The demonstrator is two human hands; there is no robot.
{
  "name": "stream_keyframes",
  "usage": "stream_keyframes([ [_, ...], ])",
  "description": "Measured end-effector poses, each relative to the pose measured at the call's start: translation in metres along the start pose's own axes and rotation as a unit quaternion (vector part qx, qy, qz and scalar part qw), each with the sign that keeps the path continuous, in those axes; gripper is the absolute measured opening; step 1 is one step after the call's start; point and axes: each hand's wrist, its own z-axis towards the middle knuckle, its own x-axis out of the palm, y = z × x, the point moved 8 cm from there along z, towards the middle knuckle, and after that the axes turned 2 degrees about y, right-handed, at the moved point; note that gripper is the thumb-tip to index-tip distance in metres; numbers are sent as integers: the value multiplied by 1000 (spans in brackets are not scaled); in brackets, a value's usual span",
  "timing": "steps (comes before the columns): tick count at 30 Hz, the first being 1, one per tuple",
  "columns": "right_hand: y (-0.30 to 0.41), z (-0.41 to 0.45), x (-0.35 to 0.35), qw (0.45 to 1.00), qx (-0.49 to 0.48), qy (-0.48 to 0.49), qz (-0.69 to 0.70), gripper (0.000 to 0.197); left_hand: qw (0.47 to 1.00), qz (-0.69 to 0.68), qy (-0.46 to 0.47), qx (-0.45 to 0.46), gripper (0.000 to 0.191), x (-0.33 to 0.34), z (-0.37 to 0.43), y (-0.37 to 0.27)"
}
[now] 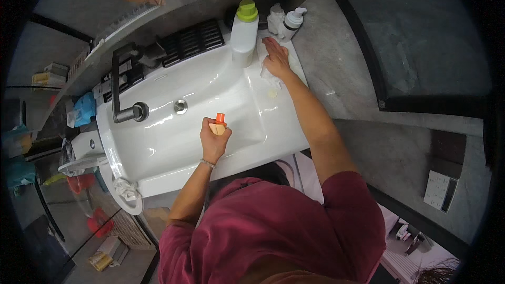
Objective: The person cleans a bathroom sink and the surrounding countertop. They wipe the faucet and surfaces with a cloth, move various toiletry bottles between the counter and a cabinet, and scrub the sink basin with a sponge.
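Observation:
Over the white ceramic washbasin [165,154], my left hand [214,140] grips a small cream-coloured bottle [216,129] with an orange cap. Most of that bottle is hidden by my fingers. My right hand [277,58] lies flat on a white tissue or cloth [263,51] on the basin's right ledge, fingers stretched toward the back. Just left of this hand stands a large white bottle [244,37] with a lime-green cap. Behind the fingertips are a white pump bottle [294,21] and a crumpled white packet [275,17]. A small pale round spot or disc [272,93] shows on the ledge.
A black faucet [116,83] reaches over the basin at the left, near the metal drain [180,107]. Along the back edge runs a black slatted rack [193,43]. A crumpled white cloth [127,188] sits at the front-left corner. A wall switch panel [438,191] is at right.

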Motion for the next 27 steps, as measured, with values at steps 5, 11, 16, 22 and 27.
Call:
stream_keyframes([
  [5, 36, -8, -2, 987, -97, 45, -119, 59, 998, -17, -42, -34, 34, -39, -28, 23],
  [11, 61, -56, 1, 985, -98, 86, -115, 52, 995, -66, -67, -32, 33, -58, -36, 29],
  [16, 76, -93, 5, 988, -81, 128, -8, 51, 993, -95, -65, 6, 33, -66, -33, 10],
  [22, 72, -110, -45, 908, 183, 120, 358, 35, 995, -92, 14, -26, 43, -38, -6, 17],
  [27, 20, -145, -119, 878, 162, -30, 449, 31, 988, 2, 133, 77, 32, 46, 14, -8],
])
